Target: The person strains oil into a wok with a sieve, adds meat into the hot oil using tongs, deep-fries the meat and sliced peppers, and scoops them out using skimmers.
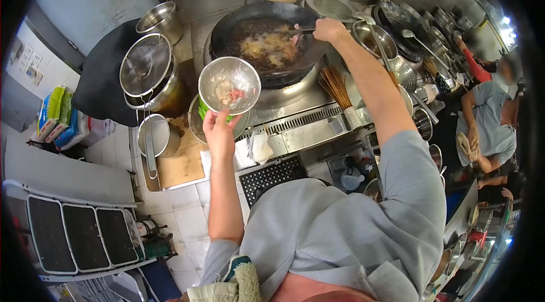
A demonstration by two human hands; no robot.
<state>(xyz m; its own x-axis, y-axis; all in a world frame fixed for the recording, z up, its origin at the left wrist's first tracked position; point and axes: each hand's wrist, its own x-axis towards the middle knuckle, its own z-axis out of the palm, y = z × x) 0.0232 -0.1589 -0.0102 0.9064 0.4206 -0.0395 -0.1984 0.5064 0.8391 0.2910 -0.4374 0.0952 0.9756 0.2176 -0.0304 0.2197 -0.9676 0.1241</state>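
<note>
My left hand (220, 130) grips the near rim of a steel mixing bowl (211, 81), tilted so its inside shows. A few pink pieces of raw meat (235, 95) and pale residue lie in it. Stretched out over the right side of a large black wok (238, 18), my right hand (331, 30) is closed around a thin dark utensil (307, 31); its exact kind is unclear. Pink meat (296, 36) shows at its tip. Bubbling oil with golden foam (265, 47) fills the wok's bottom.
Left of the wok, a strainer (146, 64) rests over a pot, near a small pot (158, 136). A bamboo brush (336, 87) stands at the right. Ladles and pans line the right counter. A white cloth (260, 147) lies on the front edge; co-workers stand at far right.
</note>
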